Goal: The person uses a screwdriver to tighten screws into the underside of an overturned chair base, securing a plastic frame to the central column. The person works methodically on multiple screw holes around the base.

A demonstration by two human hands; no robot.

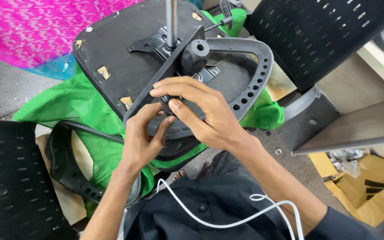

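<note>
A white cable (227, 222) loops over the dark lap nearest me, and beyond it the left hand (141, 138) and right hand (201, 115) pinch a small fastener, hidden under their fingertips, against the grey armrest (254, 75) on the upturned chair seat (125, 53), green cloth (85, 106) bunched beneath and another backrest (316, 35) crowding the far right.

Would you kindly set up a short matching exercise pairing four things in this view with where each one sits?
Things:
1. Metal rod
2. Grey armrest
3. White cable
4. Mesh backrest

Places:
A. Across the dark clothing at the bottom
B. Top right, beside the seat
C. Under both hands, on the upturned seat
D. Standing up from the seat's middle plate

Pairs: 1-D, 2-C, 3-A, 4-B
</note>
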